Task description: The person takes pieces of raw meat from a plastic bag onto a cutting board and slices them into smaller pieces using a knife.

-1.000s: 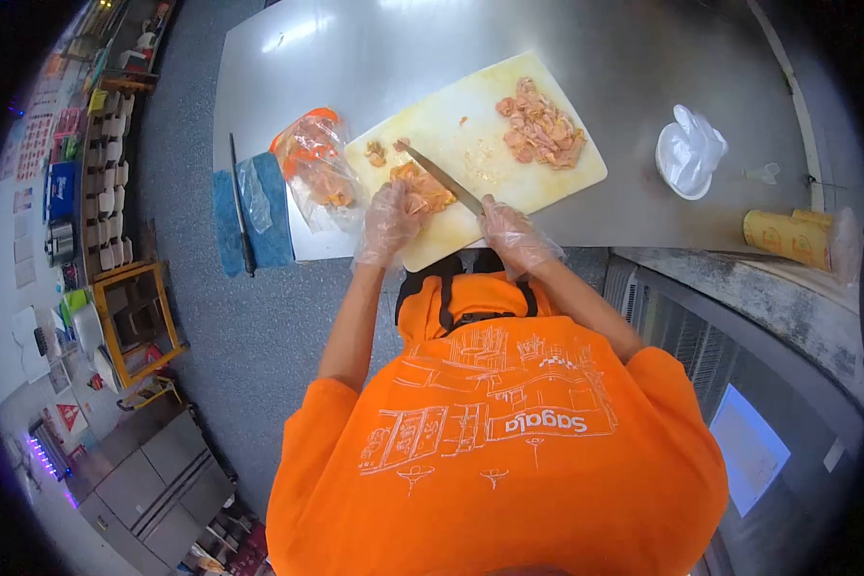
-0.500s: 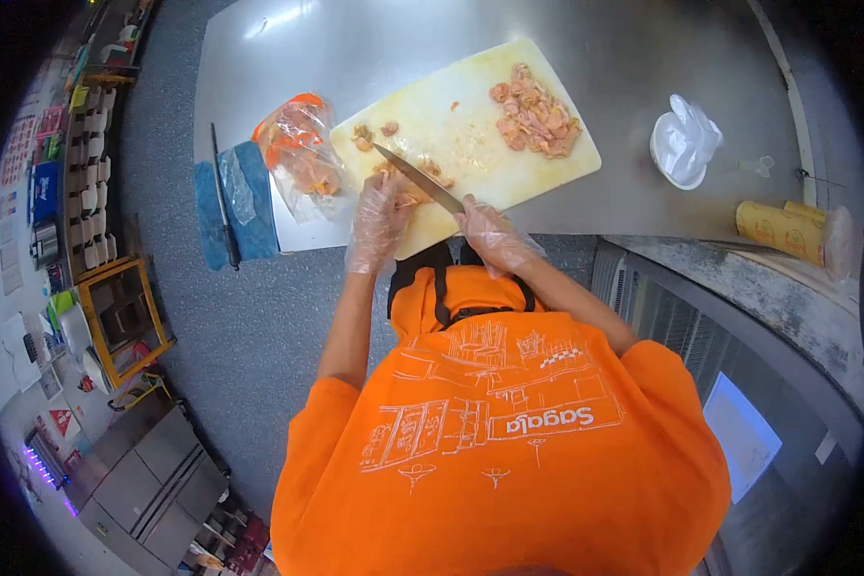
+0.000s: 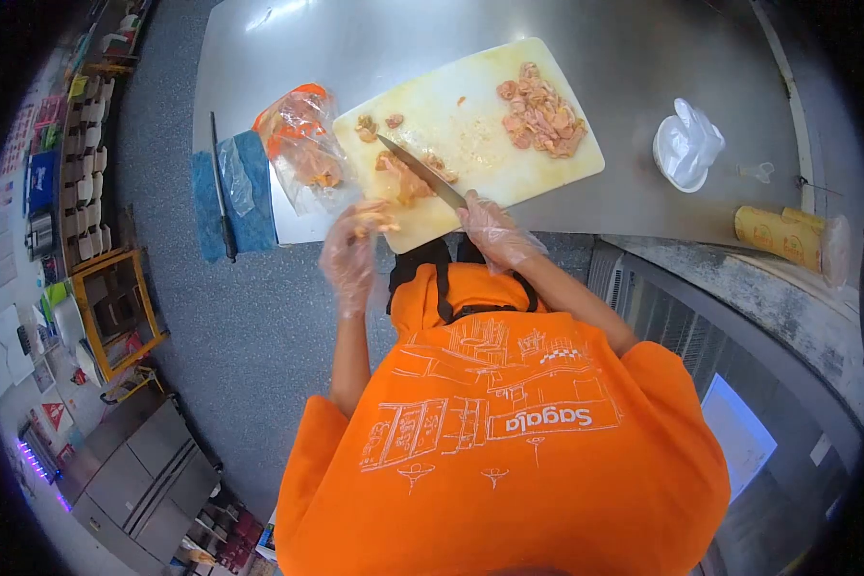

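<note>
My right hand (image 3: 491, 230), in a clear plastic glove, grips a long-bladed knife (image 3: 420, 171) by its handle. The blade lies slanted over the white cutting board (image 3: 442, 94), against a piece of raw chicken (image 3: 400, 180). Just off the board's near left corner is my gloved left hand (image 3: 349, 254), slightly blurred. Its fingers are closed on a small pale orange strip of raw chicken (image 3: 374, 218). Cut raw chicken pieces (image 3: 544, 115) are heaped at the board's right end. A few small scraps (image 3: 367, 128) lie at the left end.
Left of the board is a clear and orange plastic bag (image 3: 302, 139) with raw chicken inside. Beyond it, a sharpening rod (image 3: 220, 182) rests on a blue cloth (image 3: 248, 192). To the right are a white bowl (image 3: 664, 154) with a plastic bag in it and yellow wrap rolls (image 3: 780, 230).
My left hand has drawn back leftward and toward me, off the board, with the small strip. The chicken piece beside the blade is now uncovered. The knife has barely moved.
</note>
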The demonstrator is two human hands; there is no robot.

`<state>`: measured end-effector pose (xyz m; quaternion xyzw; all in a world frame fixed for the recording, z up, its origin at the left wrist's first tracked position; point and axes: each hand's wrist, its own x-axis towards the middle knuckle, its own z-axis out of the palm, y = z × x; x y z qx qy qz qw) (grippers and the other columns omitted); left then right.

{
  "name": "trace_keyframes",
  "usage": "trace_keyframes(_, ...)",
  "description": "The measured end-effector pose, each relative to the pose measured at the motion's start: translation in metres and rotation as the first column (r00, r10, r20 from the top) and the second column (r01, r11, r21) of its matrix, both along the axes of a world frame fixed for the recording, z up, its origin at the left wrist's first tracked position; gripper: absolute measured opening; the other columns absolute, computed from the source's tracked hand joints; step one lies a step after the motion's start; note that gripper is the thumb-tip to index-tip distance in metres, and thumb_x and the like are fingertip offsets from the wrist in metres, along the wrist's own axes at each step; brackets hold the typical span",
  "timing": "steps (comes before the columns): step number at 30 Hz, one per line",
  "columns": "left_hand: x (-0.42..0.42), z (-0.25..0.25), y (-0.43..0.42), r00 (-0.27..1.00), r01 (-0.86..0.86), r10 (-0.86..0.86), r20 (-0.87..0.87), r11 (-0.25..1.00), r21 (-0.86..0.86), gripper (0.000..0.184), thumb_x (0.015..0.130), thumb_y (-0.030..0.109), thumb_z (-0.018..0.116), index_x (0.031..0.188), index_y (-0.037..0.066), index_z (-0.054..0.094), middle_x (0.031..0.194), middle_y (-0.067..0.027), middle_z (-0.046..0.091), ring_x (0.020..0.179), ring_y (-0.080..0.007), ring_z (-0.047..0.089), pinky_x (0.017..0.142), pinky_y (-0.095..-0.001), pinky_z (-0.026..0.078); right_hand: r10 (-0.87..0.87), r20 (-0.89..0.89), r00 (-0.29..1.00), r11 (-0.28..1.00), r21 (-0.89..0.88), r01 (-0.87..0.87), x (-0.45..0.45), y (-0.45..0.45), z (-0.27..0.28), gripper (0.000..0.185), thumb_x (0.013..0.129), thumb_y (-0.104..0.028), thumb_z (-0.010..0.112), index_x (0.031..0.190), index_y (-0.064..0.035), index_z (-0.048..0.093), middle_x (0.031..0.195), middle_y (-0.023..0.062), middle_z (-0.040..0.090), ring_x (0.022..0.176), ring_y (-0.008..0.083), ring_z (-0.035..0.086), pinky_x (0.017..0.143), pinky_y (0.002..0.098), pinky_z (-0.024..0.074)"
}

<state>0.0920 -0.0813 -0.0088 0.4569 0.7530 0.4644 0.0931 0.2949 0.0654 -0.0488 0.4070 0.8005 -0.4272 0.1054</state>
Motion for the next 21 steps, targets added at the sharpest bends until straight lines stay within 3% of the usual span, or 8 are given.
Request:
trace_keyframes(5, -0.030, -0.004, -0.019, 0.922, -0.300, 0.223, 0.316, 0.929, 0.218, 0.012, 0.093, 0.000, 0.077, 0.103, 0.001, 0.070, 0.109, -0.0091, 0.074, 0.102, -0.0153, 0.068, 0.090, -0.0306, 0.056, -0.030, -0.118, 0.993, 0.997, -0.080, 0.021, 0.005, 0.003, 0.010, 0.030, 0.109, -0.029, 0.045, 0.112, 0.0016, 0.043, 0.100, 0.0335, 0.064, 0.097, 0.0530, 0.064, 0.085, 0.0592, 0.0500)
trace_keyframes(8, -0.028, 0.015, 0.002, 0.933, -0.326, 0.291, 0.214, 0.934, 0.149, 0.012, 0.095, 0.002, 0.077, 0.104, -0.001, 0.070, 0.106, -0.0083, 0.075, 0.099, -0.0141, 0.069, 0.090, -0.0306, 0.057, -0.069, -0.271, 0.960, 0.994, 0.062, 0.089, 0.016, 0.001, -0.005, 0.031, 0.107, -0.027, 0.048, 0.113, 0.0028, 0.052, 0.097, 0.0325, 0.066, 0.097, 0.0542, 0.064, 0.087, 0.0583, 0.0502)
trace_keyframes(11, 0.006, 0.036, 0.064, 0.970, -0.167, 0.096, 0.225, 0.933, 0.319, 0.017, 0.095, 0.006, 0.078, 0.110, 0.000, 0.071, 0.107, -0.0085, 0.076, 0.098, -0.0138, 0.068, 0.086, -0.0299, 0.056, -0.246, -0.366, 0.898, 0.959, 0.041, 0.279, 0.035, 0.010, -0.015, 0.035, 0.106, -0.029, 0.051, 0.116, 0.0043, 0.056, 0.099, 0.0353, 0.066, 0.099, 0.0558, 0.063, 0.087, 0.0590, 0.0492)
trace_keyframes(13, 0.023, 0.024, 0.094, 0.998, -0.034, 0.022, 0.059, 0.977, 0.213, 0.018, 0.097, 0.011, 0.075, 0.113, 0.003, 0.071, 0.109, -0.0118, 0.076, 0.099, -0.0191, 0.070, 0.089, -0.0317, 0.056, -0.340, -0.326, 0.882, 0.918, 0.089, 0.387, 0.052, 0.015, 0.003, 0.037, 0.105, -0.030, 0.053, 0.117, 0.0051, 0.057, 0.103, 0.0363, 0.066, 0.101, 0.0561, 0.062, 0.089, 0.0593, 0.0488)
trace_keyframes(15, 0.039, 0.015, 0.121, 0.962, 0.266, -0.257, -0.097, 0.960, 0.092, 0.020, 0.095, 0.016, 0.073, 0.113, 0.007, 0.071, 0.111, -0.0130, 0.076, 0.097, -0.0256, 0.072, 0.088, -0.0354, 0.057, -0.415, -0.279, 0.866, 0.858, 0.196, 0.475, 0.071, 0.013, 0.015, 0.038, 0.105, -0.029, 0.054, 0.118, 0.0056, 0.058, 0.108, 0.0377, 0.066, 0.104, 0.0566, 0.061, 0.090, 0.0594, 0.0484)
trace_keyframes(18, 0.044, -0.063, 0.127, 0.618, 0.351, -0.563, -0.548, 0.822, -0.449, 0.027, 0.089, 0.022, 0.073, 0.113, 0.010, 0.071, 0.114, -0.0108, 0.075, 0.096, -0.0306, 0.071, 0.086, -0.0404, 0.057, -0.424, -0.284, 0.860, 0.875, 0.117, 0.470, 0.104, 0.021, 0.002, 0.037, 0.105, -0.029, 0.054, 0.117, 0.0051, 0.059, 0.108, 0.0378, 0.065, 0.104, 0.0575, 0.061, 0.089, 0.0603, 0.0481)
trace_keyframes(19, 0.037, -0.080, 0.122, 0.653, 0.465, -0.565, -0.504, 0.825, -0.323, 0.034, 0.085, 0.026, 0.074, 0.115, 0.011, 0.070, 0.122, -0.0116, 0.070, 0.103, -0.0313, 0.068, 0.086, -0.0448, 0.056, -0.430, -0.260, 0.864, 0.871, 0.131, 0.473, 0.108, 0.024, 0.005, 0.037, 0.105, -0.029, 0.054, 0.116, 0.0050, 0.059, 0.107, 0.0378, 0.065, 0.103, 0.0577, 0.060, 0.089, 0.0609, 0.0478)
trace_keyframes(21, 0.043, -0.069, 0.116, 0.728, 0.389, -0.595, -0.341, 0.768, -0.509, 0.036, 0.085, 0.025, 0.075, 0.117, 0.010, 0.069, 0.123, -0.0133, 0.068, 0.106, -0.0330, 0.067, 0.089, -0.0468, 0.055, -0.454, -0.201, 0.868, 0.864, 0.139, 0.484, 0.118, 0.014, 0.013, 0.036, 0.105, -0.030, 0.054, 0.115, 0.0049, 0.059, 0.105, 0.0378, 0.065, 0.102, 0.0581, 0.060, 0.087, 0.0619, 0.0471)
